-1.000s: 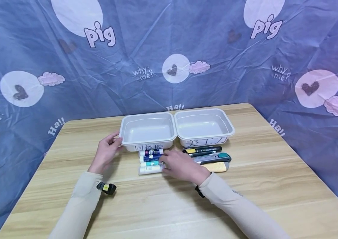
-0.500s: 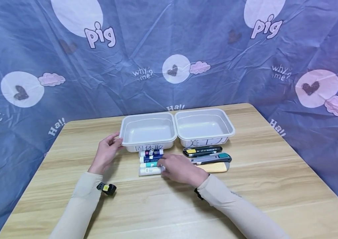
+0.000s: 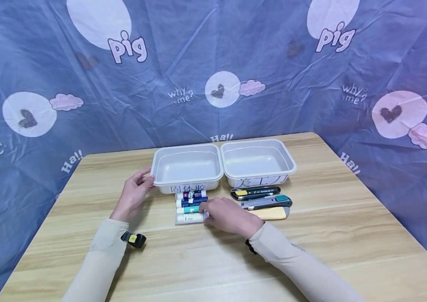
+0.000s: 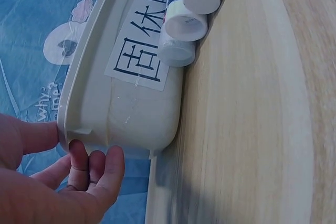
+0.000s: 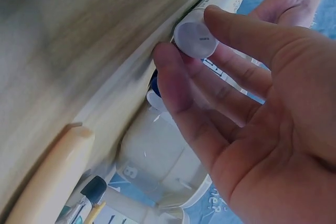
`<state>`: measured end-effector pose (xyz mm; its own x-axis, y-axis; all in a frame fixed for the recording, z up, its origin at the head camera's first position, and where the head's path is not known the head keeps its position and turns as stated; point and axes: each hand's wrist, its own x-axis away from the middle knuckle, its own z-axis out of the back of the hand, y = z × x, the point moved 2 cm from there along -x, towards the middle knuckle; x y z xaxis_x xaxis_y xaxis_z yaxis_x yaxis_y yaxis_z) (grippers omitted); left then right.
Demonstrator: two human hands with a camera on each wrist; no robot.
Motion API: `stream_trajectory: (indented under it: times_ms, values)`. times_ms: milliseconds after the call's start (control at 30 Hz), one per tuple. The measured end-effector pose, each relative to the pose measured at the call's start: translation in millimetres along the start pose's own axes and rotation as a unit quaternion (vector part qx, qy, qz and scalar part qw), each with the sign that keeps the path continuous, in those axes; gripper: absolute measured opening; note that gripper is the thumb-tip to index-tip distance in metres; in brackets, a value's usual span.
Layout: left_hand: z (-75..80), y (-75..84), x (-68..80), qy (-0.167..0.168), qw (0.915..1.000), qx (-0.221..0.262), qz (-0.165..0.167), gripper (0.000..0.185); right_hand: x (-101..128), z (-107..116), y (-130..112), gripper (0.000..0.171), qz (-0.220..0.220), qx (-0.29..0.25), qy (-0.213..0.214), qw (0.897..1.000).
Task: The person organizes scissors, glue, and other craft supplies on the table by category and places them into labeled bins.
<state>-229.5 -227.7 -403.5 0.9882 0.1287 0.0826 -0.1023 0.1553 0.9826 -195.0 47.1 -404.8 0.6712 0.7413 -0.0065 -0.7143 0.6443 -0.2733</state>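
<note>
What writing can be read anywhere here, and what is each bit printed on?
"固体胶": paper label on the left white plastic tray.
"美工刀", partly hidden: label on the right white plastic tray.
"pig", "why me?", "Ha!!": blue patterned backdrop cloth.
Print on the glue sticks: too small to read.

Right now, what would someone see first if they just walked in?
Two empty white tubs side by side at the table's far middle. In front, the right hand pinches the nearest white glue stick in a row, while the left hand holds the left tub's corner.
</note>
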Motion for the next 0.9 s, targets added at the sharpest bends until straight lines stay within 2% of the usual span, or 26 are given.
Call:
stream_trajectory:
  times_ms: [367, 667, 900]
  values:
    - [0.2, -2.2, 0.4, 0.003, 1.0, 0.005, -0.006, 0.05, 0.7, -0.4, 1.2, 0.018, 0.001, -0.005, -0.012, 1.0]
    - [1.9, -3.0, -1.7, 0.004, 1.0, -0.004, -0.001, 0.051, 1.2, 1.9, 1.3, 0.024, 0.001, -0.023, -0.011, 1.0]
    - [3.2, -3.7, -1.3, 0.007, 0.9999, -0.009, 0.004, 0.051, 2.4, 6.3, -0.2, 0.027, 0.013, -0.037, 0.007, 0.999]
